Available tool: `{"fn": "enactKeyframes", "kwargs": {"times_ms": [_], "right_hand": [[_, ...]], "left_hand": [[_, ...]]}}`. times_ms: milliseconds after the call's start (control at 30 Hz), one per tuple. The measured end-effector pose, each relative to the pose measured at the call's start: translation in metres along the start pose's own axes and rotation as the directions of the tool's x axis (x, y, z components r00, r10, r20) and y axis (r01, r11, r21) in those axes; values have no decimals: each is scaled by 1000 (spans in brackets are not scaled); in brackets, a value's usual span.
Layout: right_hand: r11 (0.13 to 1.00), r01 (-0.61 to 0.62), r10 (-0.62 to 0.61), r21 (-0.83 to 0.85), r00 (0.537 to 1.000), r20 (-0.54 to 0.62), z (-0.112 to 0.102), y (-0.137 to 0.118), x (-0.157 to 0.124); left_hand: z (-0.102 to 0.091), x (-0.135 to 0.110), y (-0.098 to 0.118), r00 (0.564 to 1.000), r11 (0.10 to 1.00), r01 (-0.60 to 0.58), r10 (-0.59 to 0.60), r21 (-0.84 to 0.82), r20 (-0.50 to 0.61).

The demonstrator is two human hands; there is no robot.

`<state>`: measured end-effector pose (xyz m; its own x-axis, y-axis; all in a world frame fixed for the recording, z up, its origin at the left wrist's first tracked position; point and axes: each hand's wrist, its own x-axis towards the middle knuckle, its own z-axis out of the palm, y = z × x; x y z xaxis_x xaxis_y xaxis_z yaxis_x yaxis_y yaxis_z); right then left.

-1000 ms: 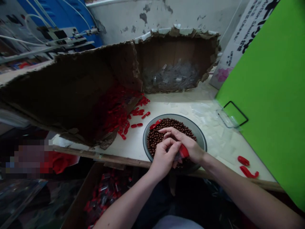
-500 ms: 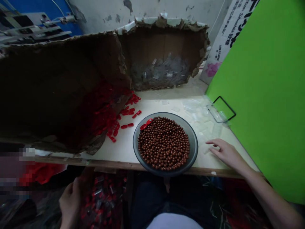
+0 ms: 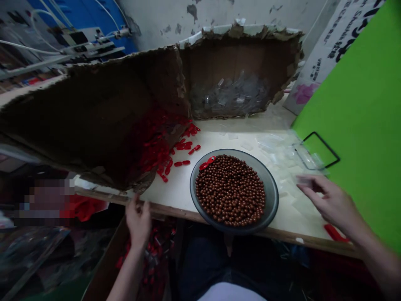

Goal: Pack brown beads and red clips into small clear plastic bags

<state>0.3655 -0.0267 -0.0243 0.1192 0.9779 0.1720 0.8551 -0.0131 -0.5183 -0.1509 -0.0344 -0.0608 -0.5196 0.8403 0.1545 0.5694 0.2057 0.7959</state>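
A small clear plastic piece (image 3: pixel 301 180) sits pinched between my right hand's (image 3: pixel 330 202) thumb and fingers, a narrow grip, just above the right side of the worktop (image 3: pixel 175 196). Its long axis seems to run roughly level, pointing left toward the dish, though it is faint against the pale surface. My right hand is far nearer to it; my left hand (image 3: pixel 138 221) is well away at the worktop's front edge, above a bin of red-and-clear parts (image 3: pixel 156 255), fingers loosely together, and I cannot tell whether it holds anything.

Loose clear pieces (image 3: pixel 278 167) lie scattered just beside my right hand, with red oblong parts (image 3: pixel 334 232) below it. To the left, a grey dish (image 3: pixel 274 196) holds brown beads (image 3: pixel 230 190), and more red parts (image 3: pixel 181 163) spill from a torn cardboard box (image 3: pixel 244 58).
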Motion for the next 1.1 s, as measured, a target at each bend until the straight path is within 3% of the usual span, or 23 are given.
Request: {"fn": "enactKeyframes", "kwargs": {"times_ms": [33,100,167,233,333,433,667,767,867,967,1100], "right_hand": [[999,19,-18,29,1000,-14,-1,-19,6],[983,171,-177,69,979,96,7,-56,22],[919,386,-394,78,903,169,23,-84,45],[855,518,-508,21,830,230,40,-100,71],[774,605,-534,-185,782,321,57,-107,104],[687,650,-534,-325,755,381,69,-111,118],[717,696,-621,27,622,477,112,-128,90],[779,599,-607,186,644,466,111,-127,83],[836,299,-514,461,721,465,96,-125,78],[760,-14,-399,650,779,484,83,-125,71],[640,-214,-283,738,827,485,72,-130,57]], "left_hand": [[12,-2,21,993,993,-118,118,1,-29],[40,-10,63,933,933,-359,357,-32,-49],[69,-20,99,881,878,-467,473,-107,35],[91,-28,122,850,862,-480,503,-166,156],[108,-34,132,837,873,-451,486,-185,253],[108,-34,128,837,877,-446,479,-176,265],[106,-33,126,837,886,-448,463,-122,292],[107,-32,126,833,883,-451,469,-132,294],[108,-32,124,833,882,-451,471,-136,291],[106,-32,126,832,883,-446,470,-149,296],[99,-35,139,823,869,-414,485,-273,295]]}}
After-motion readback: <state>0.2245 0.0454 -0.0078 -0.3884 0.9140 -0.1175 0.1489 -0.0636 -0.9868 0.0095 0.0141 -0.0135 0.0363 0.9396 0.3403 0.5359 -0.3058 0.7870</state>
